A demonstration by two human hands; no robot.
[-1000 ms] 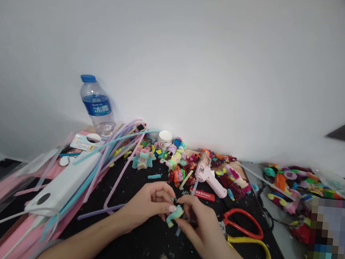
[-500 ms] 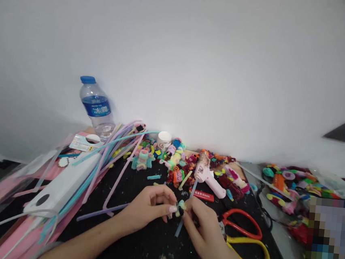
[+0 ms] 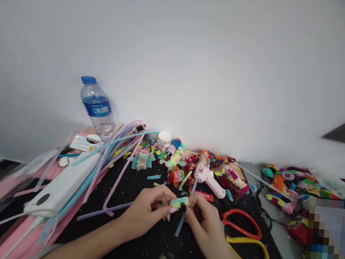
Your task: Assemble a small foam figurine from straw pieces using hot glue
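Observation:
Between my two hands is a small fuzzy piece of pale green and yellow pipe cleaner, lying roughly level. My left hand pinches its left end with thumb and fingers. At the other end, the fingertips of my right hand close on it, a black-painted thumbnail showing. Just behind my right hand lies a pink hot glue gun with a glue stick poking out toward me, partly hidden by the fingers. Scissors with a red and a yellow handle lie right of that hand.
Long pastel pipe cleaners and a white box lie on the left, below a leaning water bottle. Colourful fuzzy figures, a white cup and a red packet fill the back. More fuzzy pieces are at right.
The pale green and yellow piece has turned from end-on to lengthwise between my fingers, so more of it shows. My hands have shifted slightly apart; the things around them stay put.

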